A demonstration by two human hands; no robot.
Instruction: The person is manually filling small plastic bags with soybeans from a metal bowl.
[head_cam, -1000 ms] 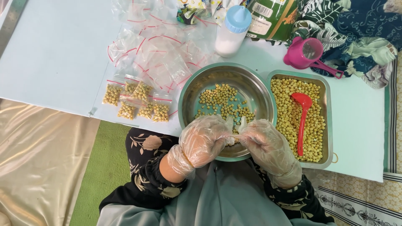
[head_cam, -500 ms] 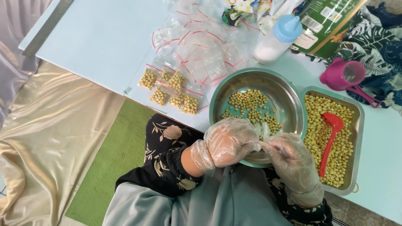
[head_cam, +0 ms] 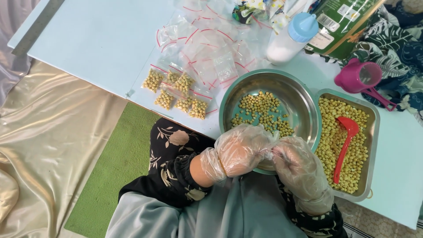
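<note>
From the head camera, both hands are seen pressed together at the near rim of a round steel bowl [head_cam: 304, 105]. The left hand [head_cam: 240, 152] and the right hand [head_cam: 299, 169] are covered in loose clear plastic gloves, and the fingers are curled inward toward each other, as if something small were pinched between them. What is held cannot be made out, since the gloves and knuckles hide it. The hands are kept over the bowl, probably so that anything dropped falls back among the yellow beans [head_cam: 262, 112] scattered on its bottom.

Just right of the bowl, touching it, a rectangular steel tray [head_cam: 372, 145] is filled with more beans, and a red spoon [head_cam: 346, 145] is left lying in them. Left of the bowl, six small filled bags [head_cam: 176, 92] are laid in two rows on the pale blue table [head_cam: 88, 39], apart from a loose heap of empty bags [head_cam: 207, 48] with red seals. Farther back stand a white bottle [head_cam: 293, 39] with a blue cap and a pink cup [head_cam: 361, 77].
</note>
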